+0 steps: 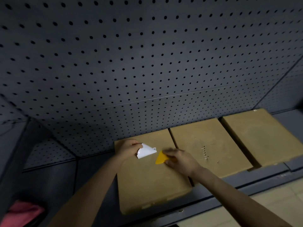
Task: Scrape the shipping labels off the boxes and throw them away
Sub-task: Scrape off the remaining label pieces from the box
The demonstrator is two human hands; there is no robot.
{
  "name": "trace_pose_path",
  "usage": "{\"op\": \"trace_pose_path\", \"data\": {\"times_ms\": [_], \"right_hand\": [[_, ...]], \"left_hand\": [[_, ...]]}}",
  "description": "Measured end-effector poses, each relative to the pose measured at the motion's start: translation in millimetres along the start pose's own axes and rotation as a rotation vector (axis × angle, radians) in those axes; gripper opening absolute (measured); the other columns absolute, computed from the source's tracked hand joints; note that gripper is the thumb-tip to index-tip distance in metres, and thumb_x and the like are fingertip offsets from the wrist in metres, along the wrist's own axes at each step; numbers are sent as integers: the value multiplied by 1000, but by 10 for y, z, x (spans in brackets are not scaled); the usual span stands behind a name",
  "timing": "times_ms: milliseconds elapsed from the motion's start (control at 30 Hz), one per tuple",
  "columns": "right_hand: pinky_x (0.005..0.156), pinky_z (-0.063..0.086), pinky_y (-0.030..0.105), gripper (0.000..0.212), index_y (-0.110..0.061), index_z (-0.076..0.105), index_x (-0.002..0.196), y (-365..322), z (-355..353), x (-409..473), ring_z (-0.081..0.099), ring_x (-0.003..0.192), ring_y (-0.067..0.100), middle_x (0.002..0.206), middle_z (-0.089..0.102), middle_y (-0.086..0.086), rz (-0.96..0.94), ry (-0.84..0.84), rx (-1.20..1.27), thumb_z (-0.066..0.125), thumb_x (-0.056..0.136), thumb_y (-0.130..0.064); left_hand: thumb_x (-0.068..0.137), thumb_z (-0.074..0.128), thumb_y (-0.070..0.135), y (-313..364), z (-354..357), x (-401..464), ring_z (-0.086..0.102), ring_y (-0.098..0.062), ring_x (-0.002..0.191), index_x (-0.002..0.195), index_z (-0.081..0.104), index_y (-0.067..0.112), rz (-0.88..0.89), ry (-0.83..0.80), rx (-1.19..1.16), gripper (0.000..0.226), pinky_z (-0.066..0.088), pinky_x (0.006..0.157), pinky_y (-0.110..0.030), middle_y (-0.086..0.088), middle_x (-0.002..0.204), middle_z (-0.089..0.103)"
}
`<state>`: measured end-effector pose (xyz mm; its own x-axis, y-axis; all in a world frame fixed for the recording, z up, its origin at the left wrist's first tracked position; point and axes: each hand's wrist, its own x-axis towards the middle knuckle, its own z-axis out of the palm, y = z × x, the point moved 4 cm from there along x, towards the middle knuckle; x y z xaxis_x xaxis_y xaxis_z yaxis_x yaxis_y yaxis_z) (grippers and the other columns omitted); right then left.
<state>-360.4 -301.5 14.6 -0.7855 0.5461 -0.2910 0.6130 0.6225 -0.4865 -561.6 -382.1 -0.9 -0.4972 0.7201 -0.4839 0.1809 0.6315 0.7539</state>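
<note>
A person's two bare arms reach forward over three flat brown cardboard boxes lying side by side on a dark grey tabletop (246,184), which backs onto a dark pegboard wall (147,63) full of small round holes. The nearest box (147,182) sits on the left of the row, directly under both hands. The left hand (129,149) has its grip closed on a white shipping label (146,151), fingers and thumb pinching the left edge of the paper, which is lifted and curled up off the top of the box; small dark print shows at the label's right corner. Just beside the label, the right hand (178,160) has its grip clamped around a yellow scraper (161,158), whose wedge-shaped blade points left toward the label and lies low against the cardboard; the picture is slightly blurred here, so whether the blade edge touches the label cannot be told. The middle box (211,148) shows a scuffed, torn patch on its top. The far right box (265,136) has a tiny white scrap at its far corner. At the bottom left corner, well apart from the boxes, lies a pink cloth (21,213) in shadow.
</note>
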Motion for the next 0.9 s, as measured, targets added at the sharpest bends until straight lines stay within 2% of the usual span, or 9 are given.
{"op": "trace_pose_path", "data": {"times_ms": [67, 133, 267, 333, 433, 600, 700, 800, 900], "right_hand": [[104, 38, 29, 48, -32, 42, 140, 30, -19, -20, 45, 131, 18, 147, 43, -6, 23, 3, -50, 51, 94, -36], [103, 39, 29, 48, -32, 41, 141, -72, -4, 38, 45, 130, 19, 147, 43, -4, 21, 14, -65, 50, 94, -36], [102, 40, 31, 52, -33, 34, 144, -148, 43, 101, 45, 130, 20, 148, 41, -1, 26, -12, -97, 47, 95, -41], [102, 39, 33, 58, -36, 26, 146, -80, 10, 45, 42, 131, 22, 148, 38, 1, 49, -71, -145, 47, 93, -46], [106, 36, 30, 65, -35, 19, 148, 3, -36, -52, 41, 131, 24, 147, 32, 6, 50, -176, -142, 53, 92, -41], [95, 39, 26, 51, -34, 38, 141, -36, -258, -253, 51, 118, 25, 131, 46, 3, -40, -119, -221, 52, 93, -25], [86, 46, 30, 41, -39, 45, 132, -85, -310, -337, 58, 108, 23, 121, 59, 0, -59, -90, -297, 50, 91, -37], [78, 46, 32, 35, -34, 52, 123, -151, -306, -329, 63, 98, 22, 108, 66, 1, -66, -63, -411, 46, 91, -48], [78, 48, 32, 39, -36, 51, 126, -201, -298, -357, 64, 96, 20, 107, 68, -1, -76, -76, -434, 46, 91, -51]], "left_hand": [[85, 59, 18, 6, 7, 1, 57, -21, 83, 85, 64, 13, -10, -43, -24, 7, 42, 72, -28, -6, 86, 61], [85, 57, 17, 68, 28, -37, 56, -20, 76, 83, 61, 11, -25, -85, -58, 8, 42, 71, -27, -8, 83, 60], [93, 45, 33, 234, 83, -100, 57, -14, 77, 103, 64, 9, -23, -147, -38, 32, 38, 63, -22, -3, 90, 62], [89, 53, 37, 260, 125, -64, 57, -14, 77, 96, 63, 15, 12, -154, 27, 26, 41, 65, -23, -3, 88, 62], [80, 67, 29, 249, 191, 6, 57, -15, 77, 81, 62, 19, 63, -133, 155, 11, 46, 72, -27, 0, 79, 61], [83, 66, 26, 274, 108, -10, 57, -9, 67, 90, 66, 10, 76, -208, 246, 17, 42, 60, -18, 4, 72, 60], [81, 68, 29, 234, 3, -26, 59, -6, 72, 81, 68, 19, 98, -285, 261, 10, 47, 70, -19, 6, 75, 65], [82, 66, 27, 208, -3, -29, 61, -9, 80, 90, 70, 17, 118, -320, 309, 13, 49, 83, -26, 3, 84, 67], [85, 62, 21, 209, -4, -34, 59, -8, 77, 93, 68, 13, 131, -265, 228, 13, 46, 77, -23, 3, 82, 65]]}}
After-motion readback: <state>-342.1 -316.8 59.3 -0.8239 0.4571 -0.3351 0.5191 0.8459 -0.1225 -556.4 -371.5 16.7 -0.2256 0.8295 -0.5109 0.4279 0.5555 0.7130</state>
